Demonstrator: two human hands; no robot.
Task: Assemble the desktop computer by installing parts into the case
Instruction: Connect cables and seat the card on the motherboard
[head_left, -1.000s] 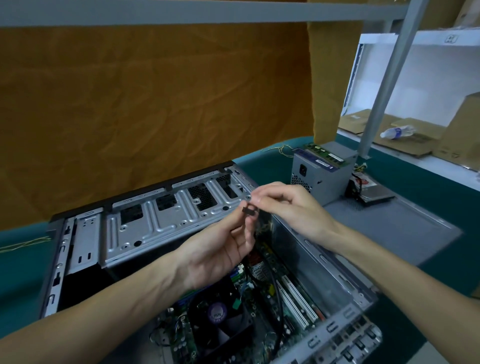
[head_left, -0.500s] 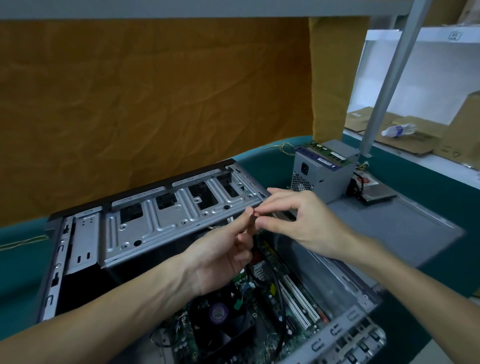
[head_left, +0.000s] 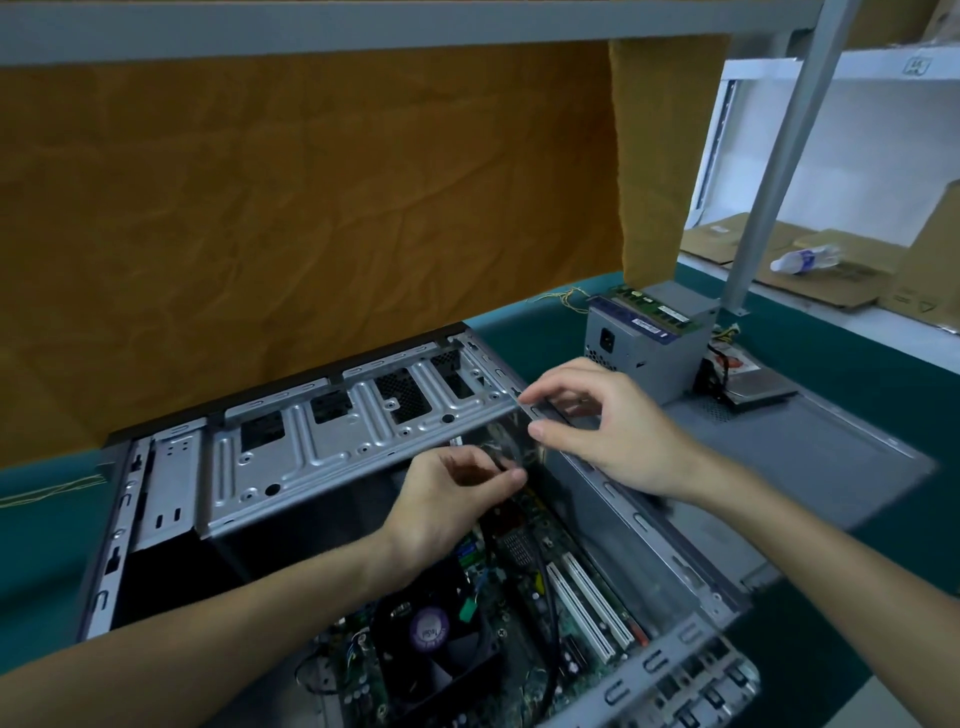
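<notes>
Cabling looks the step in hand: left hand (head_left: 447, 499) pinches a small dark connector (head_left: 506, 470) over the motherboard (head_left: 524, 551) in the case (head_left: 332, 441), right hand (head_left: 608, 426) hovers loosely spread, and next comes seating it squarely.

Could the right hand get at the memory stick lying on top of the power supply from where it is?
Probably yes: the right hand hovers over the case's far edge, the memory stick lies exposed atop the power supply, and nothing stands between them.
</notes>
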